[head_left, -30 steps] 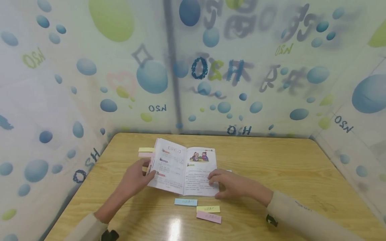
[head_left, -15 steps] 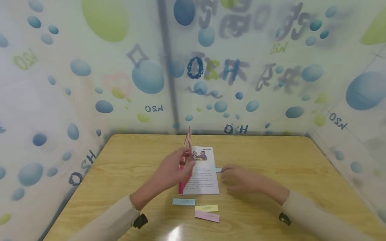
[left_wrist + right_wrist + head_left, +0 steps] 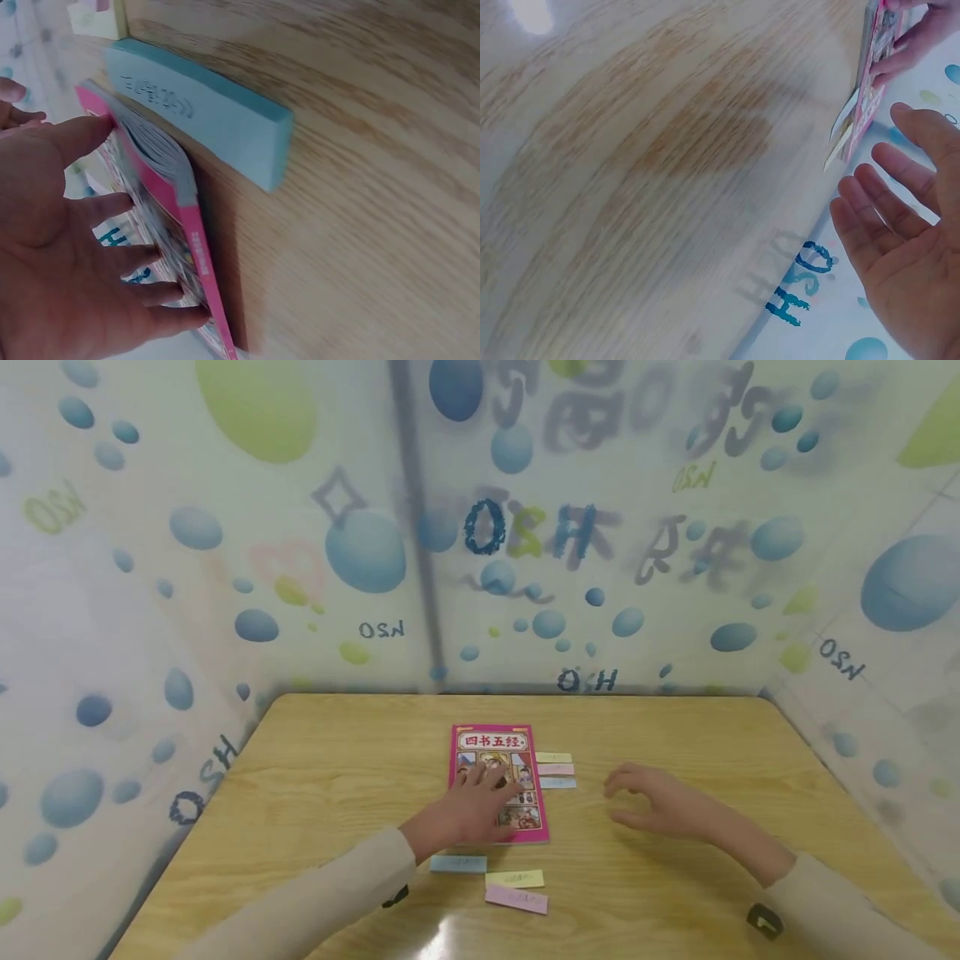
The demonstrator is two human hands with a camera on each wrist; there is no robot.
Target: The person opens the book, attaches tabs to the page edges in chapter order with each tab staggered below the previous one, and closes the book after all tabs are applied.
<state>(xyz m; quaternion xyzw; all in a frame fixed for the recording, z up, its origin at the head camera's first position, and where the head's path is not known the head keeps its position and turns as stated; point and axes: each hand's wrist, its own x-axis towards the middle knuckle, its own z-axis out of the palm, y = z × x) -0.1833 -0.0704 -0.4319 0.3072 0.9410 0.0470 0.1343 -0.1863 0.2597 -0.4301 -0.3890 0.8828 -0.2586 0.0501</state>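
A closed book (image 3: pixel 517 835) with a pink, illustrated cover lies on the wooden table. My left hand (image 3: pixel 474 806) rests on its cover with the fingers spread; the left wrist view shows them along the cover beside the pink spine (image 3: pixel 199 247). Yellow, pink and blue sticky tabs (image 3: pixel 556 770) stick out past the book's right edge. To the right of these tabs, my right hand (image 3: pixel 663 802) is held apart from the book, fingers loosely bent and holding nothing. In the right wrist view the right palm (image 3: pixel 915 277) shows with relaxed fingers.
In front of the book lie a blue sticky-note pad (image 3: pixel 458 864), a yellow pad (image 3: pixel 514 879) and a pink pad (image 3: pixel 517 898). The blue pad (image 3: pixel 199 112) is close to the book in the left wrist view. A patterned curtain (image 3: pixel 495 635) stands behind the table (image 3: pixel 337 752).
The book went from open to closed as my left hand turned its left side over to the right. My right hand has drawn away from the book's edge, to the right.
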